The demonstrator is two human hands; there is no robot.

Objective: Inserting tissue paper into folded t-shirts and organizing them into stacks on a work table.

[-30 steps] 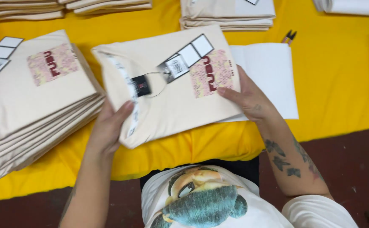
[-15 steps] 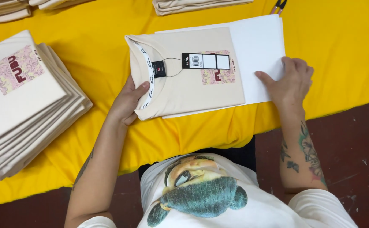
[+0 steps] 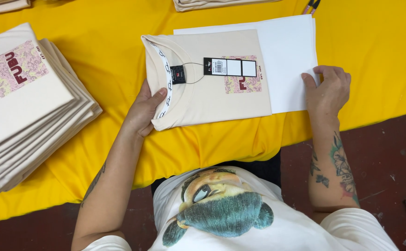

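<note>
A folded beige T-shirt [image 3: 212,100] with a small printed chest patch and a hang tag [image 3: 230,67] lies on the yellow table cover [image 3: 379,51], partly over a stack of white sheets [image 3: 289,51]. My left hand [image 3: 145,109] rests flat on the shirt's collar end, thumb on the neck rib. At the stack's near right corner, my right hand [image 3: 326,88] pinches the edge of the top sheet between fingers and thumb.
A tall pile of folded beige shirts [image 3: 26,107] fills the left side. More folded shirts [image 3: 217,3] lie at the far edge, with a small tool [image 3: 312,5] beside them. The dark red floor [image 3: 389,153] shows below the table edge.
The shirt went from lying askew to squared up over the white sheets. My right hand left the shirt and moved right to the sheet's corner. My left hand stayed at the collar.
</note>
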